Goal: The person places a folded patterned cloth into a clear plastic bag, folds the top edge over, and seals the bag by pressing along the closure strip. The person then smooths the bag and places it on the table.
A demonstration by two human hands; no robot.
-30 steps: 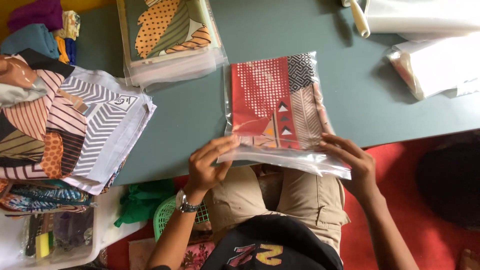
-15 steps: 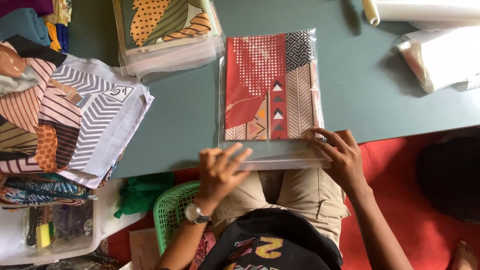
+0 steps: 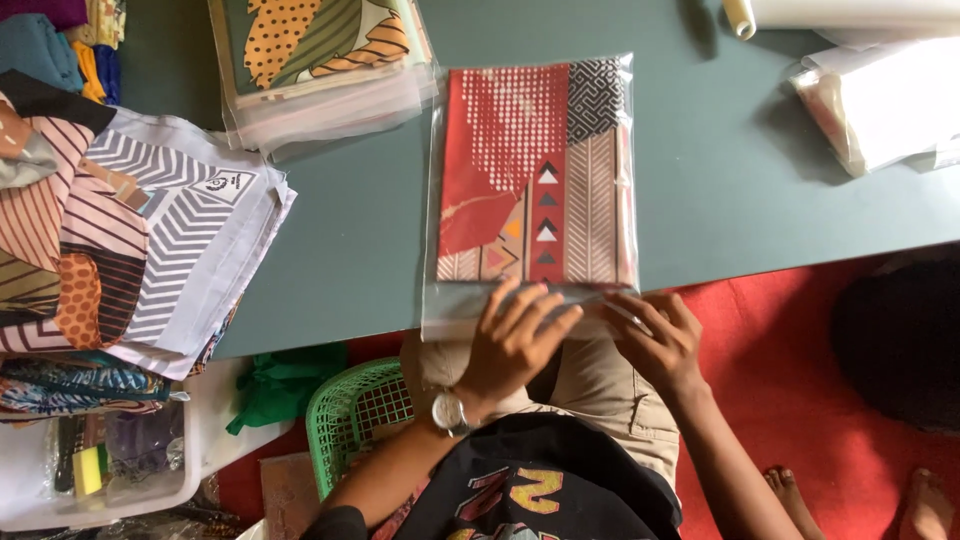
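A clear plastic bag (image 3: 530, 170) holding a folded red patterned cloth lies flat on the grey-green table (image 3: 360, 210), its open end over the near edge. My left hand (image 3: 515, 338), with a wristwatch, lies flat on the bag's near flap, fingers spread. My right hand (image 3: 655, 340) rests beside it on the same flap, fingers stretched to the left along the edge. Neither hand grips anything.
A stack of bagged orange-and-green cloths (image 3: 320, 60) lies at the far left of the table. Loose folded patterned cloths (image 3: 130, 220) pile up at the left. White packets (image 3: 880, 100) lie at the right. Below the table stand a green basket (image 3: 355, 415) and a white tub (image 3: 110, 470).
The bagged red cloth has slid further onto the table. My left hand has come down flat on the flap, and my right hand has shifted left along the flap's edge.
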